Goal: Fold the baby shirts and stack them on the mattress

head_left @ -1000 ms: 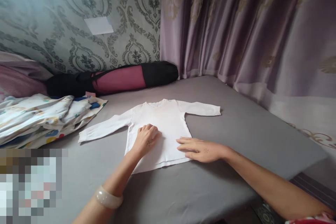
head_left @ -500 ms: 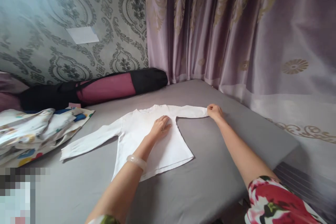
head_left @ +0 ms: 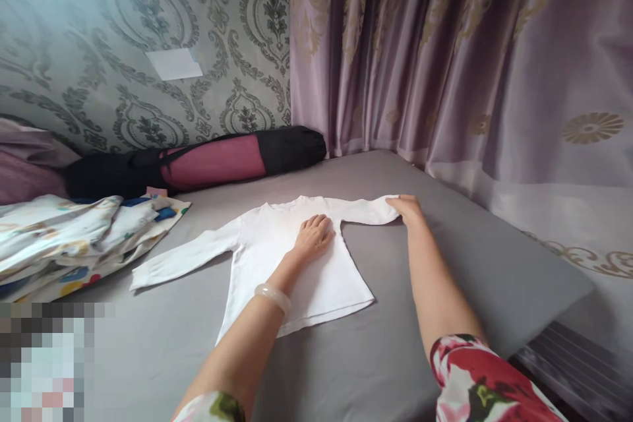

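White shirt (head_left: 274, 231) lies flat on the grey sheet (head_left: 494, 257), far sleeve (head_left: 366, 211) stretching leftward from my right hand (head_left: 408, 208), at its end; pinched or loose, cannot tell. My left hand (head_left: 314, 237), unclenched, rests on the front, nearer the sleeve's inner end

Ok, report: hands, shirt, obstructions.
Left hand resting on white long-sleeved cloth shirt. Right hand at right-side cuff. Shirt spread out, sleeves extended. Multicoloured patterned cloth pile apart, left.
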{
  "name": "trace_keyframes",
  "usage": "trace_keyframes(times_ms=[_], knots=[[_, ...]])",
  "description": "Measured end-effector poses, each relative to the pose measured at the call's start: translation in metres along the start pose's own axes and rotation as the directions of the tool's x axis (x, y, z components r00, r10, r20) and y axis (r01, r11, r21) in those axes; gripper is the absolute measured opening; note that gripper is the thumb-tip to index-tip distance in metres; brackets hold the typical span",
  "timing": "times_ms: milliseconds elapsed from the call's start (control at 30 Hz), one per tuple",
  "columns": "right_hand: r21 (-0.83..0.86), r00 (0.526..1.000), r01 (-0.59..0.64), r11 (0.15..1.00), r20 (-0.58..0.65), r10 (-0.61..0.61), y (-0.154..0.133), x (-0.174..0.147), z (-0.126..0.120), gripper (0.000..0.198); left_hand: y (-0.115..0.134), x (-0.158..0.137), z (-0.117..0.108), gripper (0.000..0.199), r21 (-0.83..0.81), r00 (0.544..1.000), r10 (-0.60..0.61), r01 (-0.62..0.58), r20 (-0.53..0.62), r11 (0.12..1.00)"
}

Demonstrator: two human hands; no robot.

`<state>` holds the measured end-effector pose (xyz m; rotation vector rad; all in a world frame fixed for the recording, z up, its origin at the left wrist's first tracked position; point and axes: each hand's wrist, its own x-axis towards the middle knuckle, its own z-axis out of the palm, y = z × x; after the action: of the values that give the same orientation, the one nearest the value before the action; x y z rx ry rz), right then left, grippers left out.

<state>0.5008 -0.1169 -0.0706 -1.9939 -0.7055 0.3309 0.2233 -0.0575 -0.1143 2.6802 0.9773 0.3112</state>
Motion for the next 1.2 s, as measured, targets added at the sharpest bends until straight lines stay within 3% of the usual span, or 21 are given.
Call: trace_keyframes(times_ms=[133,233,367,433,600,767,933,1200], knots=[[0.321,0.998,-0.048,0.946,-0.033,0.062,-0.035,-0.007,0.003,0.015,-0.003,0.014,-0.003,0.044,-0.030,0.999,-0.051,0.051,0.003,0.998],[0.621,0.990,-0.111,0.776,0.000,0.141,-0.058,-0.013,0.002,0.020,-0.006,0.026,0.000,0.046,-0.037,0.996,-0.085,0.085,0.003,0.996],[0.769,0.976,-0.195,0.609,0.092,0.197,-0.072,-0.021,0.005,0.020,-0.007,0.036,0.004,0.049,-0.032,0.994,-0.109,0.110,0.018,0.993],[0.794,0.976,-0.191,0.577,0.094,0.194,-0.074,-0.023,0.009,0.023,-0.007,0.039,0.004,0.051,-0.019,0.993,-0.118,0.118,0.016,0.993],[0.790,0.985,-0.134,0.599,0.042,0.165,-0.080,-0.022,0.016,0.026,-0.010,0.046,-0.003,0.057,0.035,0.986,-0.154,0.152,0.064,0.988],[0.725,0.996,-0.085,0.683,0.076,0.043,-0.090,-0.021,0.012,0.023,-0.018,0.057,-0.012,0.072,0.078,0.978,-0.178,0.171,0.109,0.982],[0.690,0.996,-0.080,0.720,0.082,0.033,-0.106,-0.028,0.011,0.017,-0.024,0.068,-0.019,0.088,0.094,0.971,-0.182,0.169,0.157,0.981],[0.676,0.983,-0.110,0.729,0.181,-0.019,-0.132,-0.046,0.035,0.014,-0.021,0.090,-0.034,0.096,0.092,0.927,-0.238,0.220,0.291,0.971]])
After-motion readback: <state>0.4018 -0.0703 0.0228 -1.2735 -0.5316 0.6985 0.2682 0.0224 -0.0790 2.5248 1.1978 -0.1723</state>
